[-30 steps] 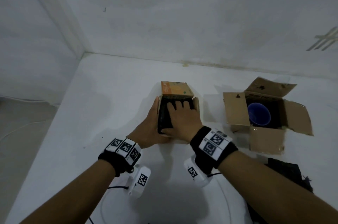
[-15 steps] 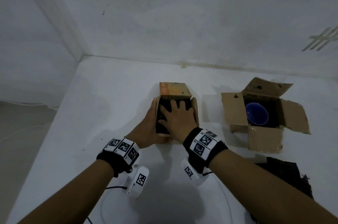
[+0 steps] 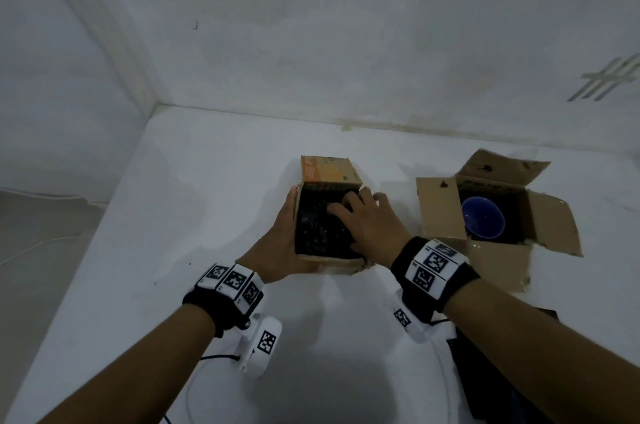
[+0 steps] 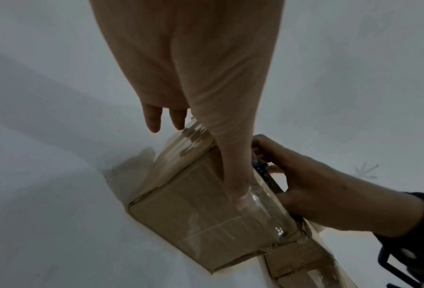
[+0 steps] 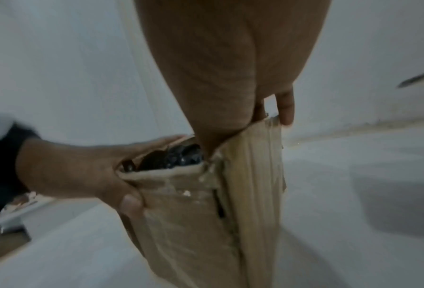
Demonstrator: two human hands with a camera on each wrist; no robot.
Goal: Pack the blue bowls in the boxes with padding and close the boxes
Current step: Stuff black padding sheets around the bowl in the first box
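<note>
The left cardboard box (image 3: 332, 264) stands mid-table, filled to the rim with black padding (image 3: 315, 226); any bowl in it is hidden. My left hand (image 3: 280, 240) clasps its near-left corner, thumb on the front face (image 5: 129, 202). My right hand (image 3: 374, 226) straddles the box's right flap (image 5: 255, 175), with the thumb inside against the padding (image 5: 173, 157) and the fingers over the outside. The far flap (image 3: 327, 174) stands up. To the right, a second box (image 3: 440, 212) lies open with a blue bowl (image 3: 483, 219) inside on dark padding.
More black padding material (image 3: 502, 371) lies at the near right beside my right forearm. White walls close off the table at the back and left. A white cable (image 3: 194, 399) curls on the table near me.
My right hand has slid from flat on the middle of the padding to the box's right side, over the right flap. The left hand has stayed on the box.
</note>
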